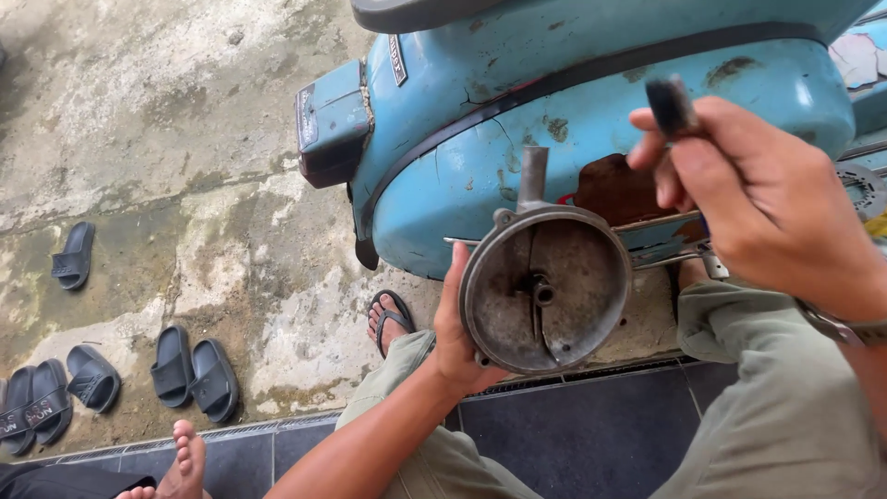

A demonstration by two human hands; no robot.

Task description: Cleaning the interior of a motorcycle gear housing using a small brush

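The left hand [455, 334] gripped the round metal housing [545, 288] upright before the blue scooter [591, 111], while the right hand [758, 199], fingers pinching a dark tool handle [672, 104], would best approach steadily.

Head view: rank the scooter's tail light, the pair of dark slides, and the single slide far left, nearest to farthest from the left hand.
From the left hand, which grips the round metal housing:
1. Tail light, up and left, on the blue scooter's rear.
2. Pair of dark slides, left on the concrete.
3. Single slide, far left.
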